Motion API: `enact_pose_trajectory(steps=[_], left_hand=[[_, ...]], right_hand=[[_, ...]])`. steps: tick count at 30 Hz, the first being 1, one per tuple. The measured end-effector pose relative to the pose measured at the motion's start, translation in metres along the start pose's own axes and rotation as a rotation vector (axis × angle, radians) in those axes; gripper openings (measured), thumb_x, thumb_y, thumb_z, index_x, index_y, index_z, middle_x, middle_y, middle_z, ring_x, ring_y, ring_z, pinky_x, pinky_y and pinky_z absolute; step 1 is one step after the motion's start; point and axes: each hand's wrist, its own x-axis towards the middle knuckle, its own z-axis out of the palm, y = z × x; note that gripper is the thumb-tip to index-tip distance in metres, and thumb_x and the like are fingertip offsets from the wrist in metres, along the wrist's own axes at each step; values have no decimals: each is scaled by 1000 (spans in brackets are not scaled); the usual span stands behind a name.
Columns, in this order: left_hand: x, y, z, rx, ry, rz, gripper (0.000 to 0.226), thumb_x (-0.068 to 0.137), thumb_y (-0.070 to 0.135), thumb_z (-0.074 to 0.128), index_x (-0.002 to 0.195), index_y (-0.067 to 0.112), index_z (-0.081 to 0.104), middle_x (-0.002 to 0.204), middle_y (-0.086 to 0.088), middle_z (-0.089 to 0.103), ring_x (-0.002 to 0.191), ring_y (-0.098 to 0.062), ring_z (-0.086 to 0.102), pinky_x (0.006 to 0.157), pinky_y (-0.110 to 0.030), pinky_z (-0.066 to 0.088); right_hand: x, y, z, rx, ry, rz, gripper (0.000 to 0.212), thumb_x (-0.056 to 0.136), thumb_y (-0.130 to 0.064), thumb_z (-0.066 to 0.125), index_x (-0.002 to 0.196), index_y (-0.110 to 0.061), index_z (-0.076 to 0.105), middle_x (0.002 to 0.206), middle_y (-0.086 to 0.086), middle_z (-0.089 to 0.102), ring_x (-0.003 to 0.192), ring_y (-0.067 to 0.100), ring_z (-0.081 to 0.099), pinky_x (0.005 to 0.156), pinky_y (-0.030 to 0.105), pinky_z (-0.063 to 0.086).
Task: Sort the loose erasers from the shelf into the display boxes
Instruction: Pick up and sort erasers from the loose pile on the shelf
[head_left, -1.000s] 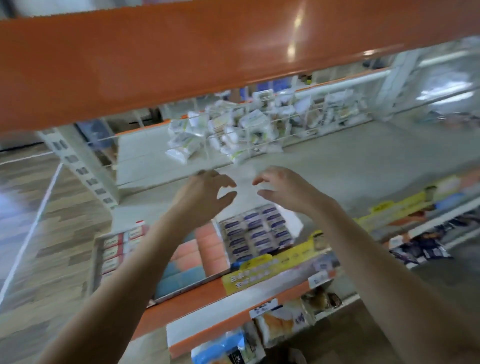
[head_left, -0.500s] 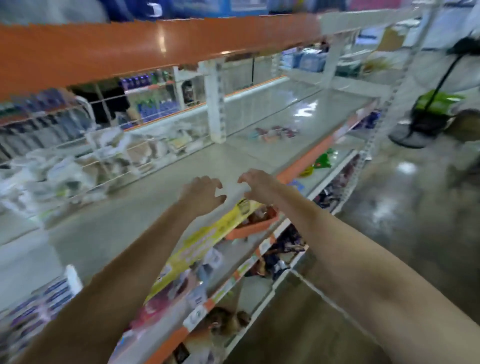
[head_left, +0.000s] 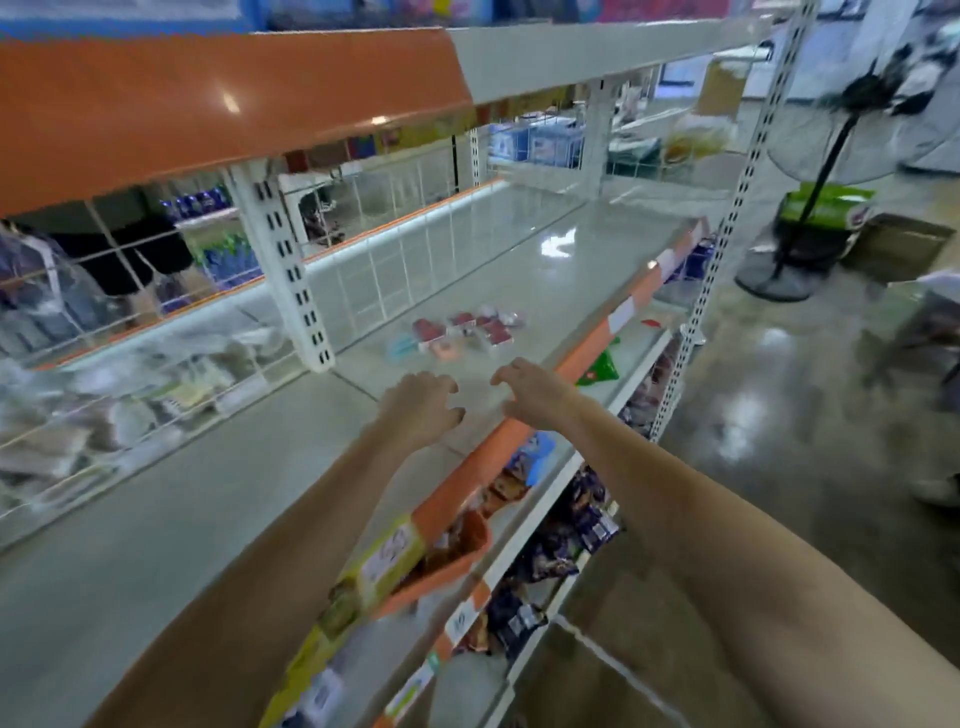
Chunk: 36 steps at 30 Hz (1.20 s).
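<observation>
Erasers (head_left: 462, 330): blurred cluster on shelf (head_left: 519, 270) (axis unreadable)
Left hand (head_left: 421, 410): fingers loosely curled, holding nothing
Right hand (head_left: 535, 392): same
Upright (head_left: 283, 265): left of erasers

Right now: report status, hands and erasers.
Left hand and right hand empty, fingers loosely curled. Loose erasers ahead on shelf, untouched. Nothing between.

Single head-worn wide-angle view, forward and down along the shelf (head_left: 218, 509), close above both outstretched forearms.
</observation>
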Motion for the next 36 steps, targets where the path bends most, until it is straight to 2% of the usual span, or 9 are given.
enact_pose_trajectory(steps=[4,8,12,18,20,24,29,32,36], left_hand=[[62,-8,6,5,69,-54,46,87,31,57,131,26,46,132,-5,51,118,-25,50,94,-39,45],[94,-15,11,42,109,-120,48,88,6,46,132,23,45,134,-1,45,120,-25,46,86,-37,44],[115,-29,22,26,123,-45,46,82,-3,43,119,20,56,122,-1,53,109,-26,54,83,-41,49],[118,-19,15,-12,165,-53,26,89,13,56,113,20,63,120,0,55,112,-21,54,87,-35,47],[116,-17,16,-46,172,-117,25,87,20,62,112,21,64,119,-2,56,110,-22,53,86,-37,47],[111,-10,19,-25,135,-230,27,90,33,57,113,21,61,116,-1,59,111,-22,50,87,-40,47],[96,6,30,-66,191,-316,29,91,31,56,116,17,60,116,-2,61,111,-20,52,87,-39,47],[83,10,32,-27,231,-317,31,93,32,52,119,17,59,117,0,61,110,-19,53,84,-35,49],[57,8,31,-49,269,-367,28,94,24,51,118,15,61,115,-3,63,107,-22,56,86,-34,46]], right_hand=[[53,33,-7,-54,1,-28,47,90,-8,50,136,-12,42,140,13,37,127,30,41,103,34,32],[92,52,-9,-46,20,-49,44,92,-12,43,137,-11,40,147,11,29,129,31,38,103,42,36],[120,70,-11,2,21,-196,46,88,-17,53,133,-15,45,137,10,39,121,33,45,95,43,42],[140,90,-14,-15,-2,-420,42,90,-15,53,132,-14,48,140,10,37,124,30,41,100,40,39],[143,97,-12,-24,0,-499,39,91,-12,51,131,-11,50,138,10,39,123,29,42,99,37,37],[147,103,-9,-53,24,-603,34,92,-16,49,125,-8,50,129,11,43,116,28,47,92,37,43],[159,101,-12,-102,38,-719,27,94,-21,44,111,-5,57,113,14,58,104,30,56,84,39,46],[169,99,-10,17,60,-739,27,94,-28,49,92,-4,63,96,14,65,88,31,62,74,38,49],[164,83,-6,239,-17,-694,31,91,-39,57,95,-10,68,85,6,68,72,17,60,62,28,42]])
